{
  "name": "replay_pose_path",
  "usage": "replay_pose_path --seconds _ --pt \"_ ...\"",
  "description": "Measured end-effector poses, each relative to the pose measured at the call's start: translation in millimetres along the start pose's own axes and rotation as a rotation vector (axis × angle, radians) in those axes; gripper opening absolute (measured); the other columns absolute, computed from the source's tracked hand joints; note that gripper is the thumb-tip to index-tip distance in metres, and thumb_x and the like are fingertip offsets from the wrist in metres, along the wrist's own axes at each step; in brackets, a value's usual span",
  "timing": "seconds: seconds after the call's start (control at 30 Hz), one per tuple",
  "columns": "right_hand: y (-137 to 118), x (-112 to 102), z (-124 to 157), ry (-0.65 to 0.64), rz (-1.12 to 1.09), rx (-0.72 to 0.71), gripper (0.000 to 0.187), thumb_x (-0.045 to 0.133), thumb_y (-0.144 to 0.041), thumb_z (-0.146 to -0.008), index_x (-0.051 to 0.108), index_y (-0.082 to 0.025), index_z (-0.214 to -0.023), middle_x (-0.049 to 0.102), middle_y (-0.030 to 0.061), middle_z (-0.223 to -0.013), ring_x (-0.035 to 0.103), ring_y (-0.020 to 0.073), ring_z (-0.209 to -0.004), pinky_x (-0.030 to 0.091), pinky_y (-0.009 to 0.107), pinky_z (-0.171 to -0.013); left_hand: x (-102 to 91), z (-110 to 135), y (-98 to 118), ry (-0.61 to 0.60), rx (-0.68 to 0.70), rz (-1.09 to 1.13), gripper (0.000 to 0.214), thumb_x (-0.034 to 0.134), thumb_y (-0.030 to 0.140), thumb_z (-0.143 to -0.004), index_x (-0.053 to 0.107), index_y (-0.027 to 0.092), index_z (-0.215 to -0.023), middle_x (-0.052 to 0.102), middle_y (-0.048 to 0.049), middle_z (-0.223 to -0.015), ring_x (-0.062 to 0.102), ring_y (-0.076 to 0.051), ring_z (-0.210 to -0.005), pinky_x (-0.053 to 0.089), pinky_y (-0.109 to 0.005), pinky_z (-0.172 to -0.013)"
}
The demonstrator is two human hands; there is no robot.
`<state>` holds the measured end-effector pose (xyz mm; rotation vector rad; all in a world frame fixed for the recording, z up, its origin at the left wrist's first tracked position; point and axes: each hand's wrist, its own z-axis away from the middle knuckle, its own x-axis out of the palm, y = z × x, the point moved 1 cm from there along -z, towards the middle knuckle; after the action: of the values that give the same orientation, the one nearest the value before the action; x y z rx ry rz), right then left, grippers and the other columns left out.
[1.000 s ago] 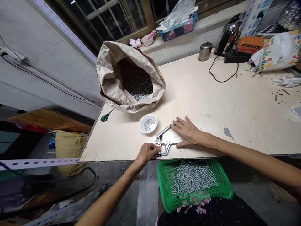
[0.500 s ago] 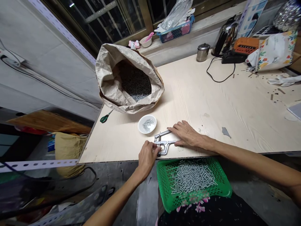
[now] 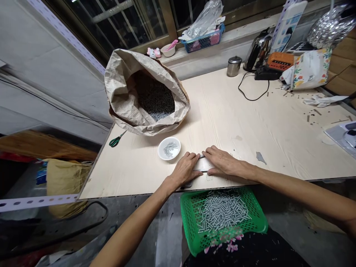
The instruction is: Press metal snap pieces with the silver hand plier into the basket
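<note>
A silver plier-like hand tool point(image 3: 204, 170) lies on the table near its front edge, mostly covered by my hands. My left hand point(image 3: 185, 168) wraps over its head and the near part of its handles. Closed about the handles' far ends is my right hand point(image 3: 221, 162), fingers on the upper handle and thumb by the lower one. Just left of and behind the tool stands a white bowl point(image 3: 178, 152) with small silver spring-like pieces in it. Below the table edge, a green basket point(image 3: 191, 237) holds many similar silver pieces point(image 3: 225, 211).
A large open sack point(image 3: 119, 96) of dark and silver small parts stands at the back left. Green-handled scissors point(image 3: 114, 141) lie beside it. A lidded metal pot point(image 3: 234, 66), a kettle point(image 3: 257, 50) and a cable point(image 3: 251, 99) are at the back right.
My left hand has moved from the tool's front end up over its head and handles. The right hand stays on the handle ends. The view has shifted slightly.
</note>
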<state>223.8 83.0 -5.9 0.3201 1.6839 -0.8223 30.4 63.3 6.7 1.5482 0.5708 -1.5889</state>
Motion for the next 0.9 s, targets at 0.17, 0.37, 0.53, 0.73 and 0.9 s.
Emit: replay_pose_path --seconds 0.17,0.37,0.53,0.73,0.9 --pt "0.0 19.3 -7.0 0.031 -0.018 -0.053 0.013 0.048 -0.018 -0.092 0.056 -0.016 -0.083 0.057 0.0074 -0.087 0.049 0.0197 -0.083 0.042 0.032 -0.073 9.4 -3.1 8.4 0.09 -0.092 0.044 0.019 0.053 0.032 -0.09 0.062 0.016 -0.088 0.062 -0.0064 -0.086 0.053 -0.02 -0.086 0.046 -0.032 -0.076" --pt "7.3 16.5 -7.9 0.045 -0.015 -0.046 0.011 0.057 -0.025 -0.089 0.058 -0.016 -0.094 0.058 0.0095 -0.096 0.048 0.0229 -0.091 0.043 0.035 -0.077 30.4 4.7 23.3 0.234 -0.169 -0.097 0.019 0.051 0.029 -0.091 0.061 0.016 -0.101 0.064 -0.0104 -0.101 0.056 -0.024 -0.098 0.049 -0.037 -0.082" --pt "28.3 0.1 -7.1 -0.066 -0.054 -0.075 0.051 0.068 -0.047 -0.079 0.055 -0.014 -0.115 0.057 0.0135 -0.104 0.05 0.0246 -0.088 0.044 0.037 -0.076 53.4 26.8 47.9 0.398 -0.14 -0.13 0.033 0.048 0.012 -0.089 0.052 0.022 -0.121 0.043 -0.0113 -0.143 0.036 -0.029 -0.133 0.041 -0.047 -0.102" --pt "35.3 14.2 -28.5 0.157 0.032 0.039 0.021 0.042 -0.016 -0.094 0.062 -0.017 -0.089 0.06 0.0083 -0.088 0.05 0.0216 -0.084 0.041 0.034 -0.074 61.0 30.8 58.0 0.336 -0.146 0.001 0.02 0.045 0.015 -0.092 0.058 0.018 -0.106 0.055 -0.011 -0.126 0.049 -0.026 -0.119 0.039 -0.051 -0.104" --pt "29.9 17.6 -34.0 0.21 0.113 0.104 0.018 0.044 -0.014 -0.092 0.061 -0.017 -0.087 0.06 0.0083 -0.09 0.05 0.0225 -0.085 0.04 0.033 -0.071 49.7 34.8 59.9 0.442 -0.161 0.133 0.019 0.046 0.023 -0.093 0.06 0.019 -0.106 0.056 -0.0119 -0.119 0.052 -0.023 -0.112 0.05 -0.04 -0.091"
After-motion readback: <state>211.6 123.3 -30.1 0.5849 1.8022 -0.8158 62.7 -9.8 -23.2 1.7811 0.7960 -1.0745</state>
